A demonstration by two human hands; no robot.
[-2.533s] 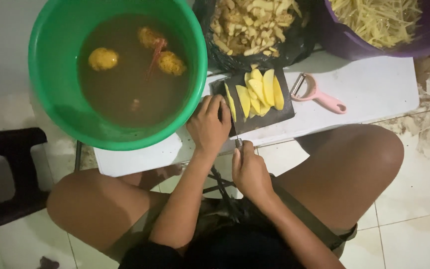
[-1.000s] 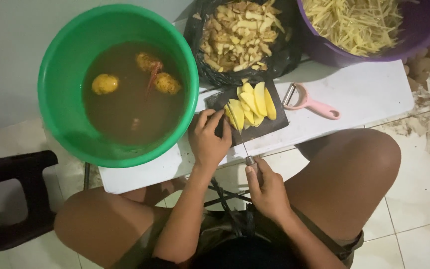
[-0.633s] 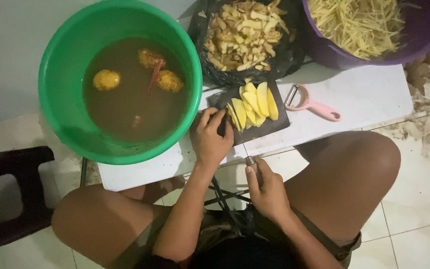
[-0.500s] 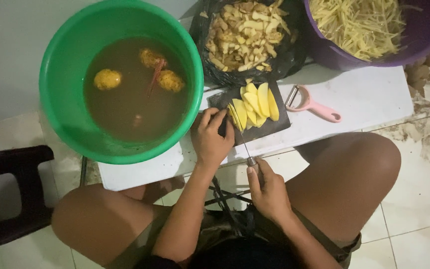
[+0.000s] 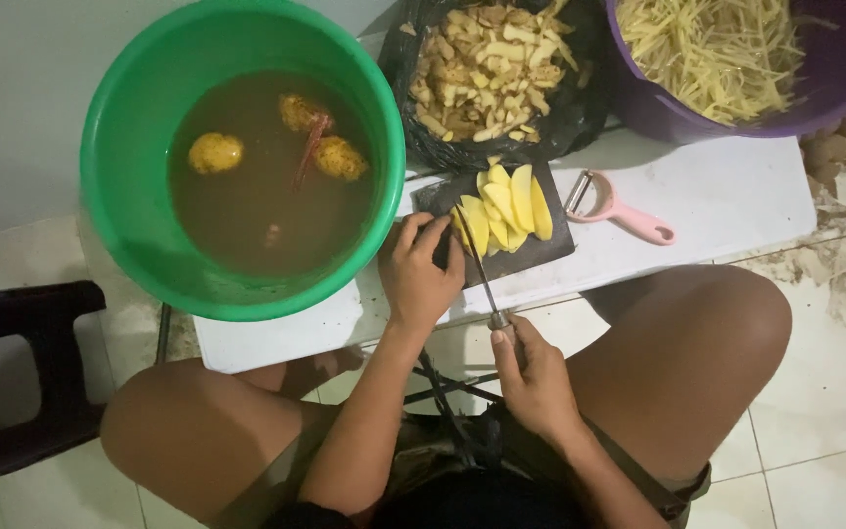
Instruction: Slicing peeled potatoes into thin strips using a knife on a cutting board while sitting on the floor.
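Note:
Several yellow potato slices (image 5: 506,206) lie fanned on a small dark cutting board (image 5: 550,250) on a low white table (image 5: 736,196). My left hand (image 5: 420,274) rests on the board's left end, its fingers against the leftmost slices. My right hand (image 5: 533,377) grips the handle of a thin knife (image 5: 479,264), whose blade reaches up onto the slices.
A green tub (image 5: 129,176) of brown water with peeled potatoes stands at the left. Behind the board are a black bag of peelings (image 5: 492,69) and a purple tub of potato strips (image 5: 727,54). A pink peeler (image 5: 624,211) lies right of the board. A dark stool (image 5: 22,382) stands left.
The camera view has shifted slightly. Both hands stay at the board; the knife blade has come up onto the slices.

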